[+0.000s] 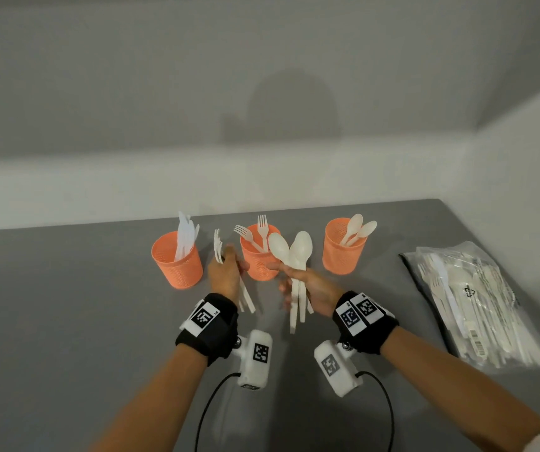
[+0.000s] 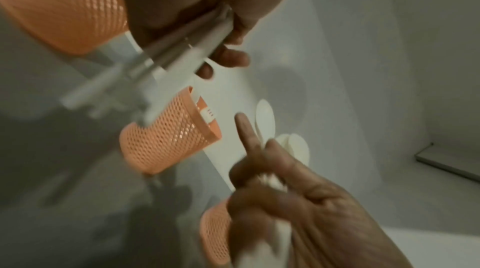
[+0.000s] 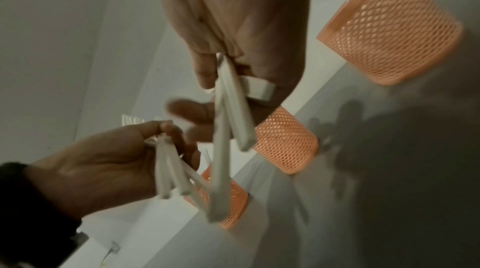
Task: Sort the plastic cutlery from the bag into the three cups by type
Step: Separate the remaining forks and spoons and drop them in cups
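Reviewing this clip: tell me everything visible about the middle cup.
The middle cup is an orange, plastic-looking cylinder with a perforated mesh wall and a solid rim. It stands upright on the grey table, between two matching cups and apart from both. Two white forks stand in it, tines up, leaning on the rim. The left hand and right hand hover in front of it; whether either touches it cannot be told.

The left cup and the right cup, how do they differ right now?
The left cup holds knives, bunched and standing nearly upright; the right cup holds spoons, leaning out over its right rim. The left cup sits nearer the camera, the right cup farther back, closer to the bag. Both are orange mesh cups standing upright on the grey table.
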